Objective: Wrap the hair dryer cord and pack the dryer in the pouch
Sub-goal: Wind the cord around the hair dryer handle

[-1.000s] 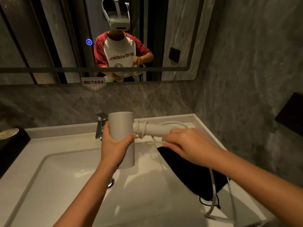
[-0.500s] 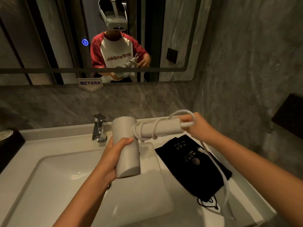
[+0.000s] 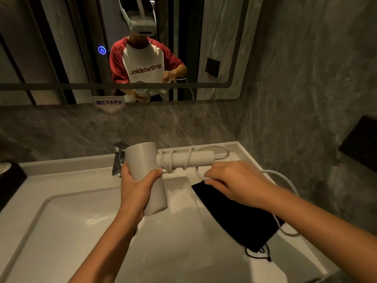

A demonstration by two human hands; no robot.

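My left hand (image 3: 137, 184) grips the barrel of a white hair dryer (image 3: 142, 160) held above the sink, its handle pointing right. The white cord (image 3: 285, 180) is looped a few times around the handle. My right hand (image 3: 234, 181) pinches the cord just below the handle's end, and the loose rest trails right and down over the counter. A black drawstring pouch (image 3: 244, 225) lies flat on the counter under my right forearm, its drawstring end toward me.
A white sink basin (image 3: 61, 221) fills the lower left, with a chrome faucet (image 3: 118, 158) behind the dryer. A dark object (image 3: 10, 180) sits at the left counter edge. A mirror (image 3: 224, 48) hangs ahead and a marble wall (image 3: 306, 99) closes the right side.
My right hand has come down from the handle's far end to beneath the handle, carrying the cord with it. One more loop lies on the handle. The dryer has stayed nearly still.
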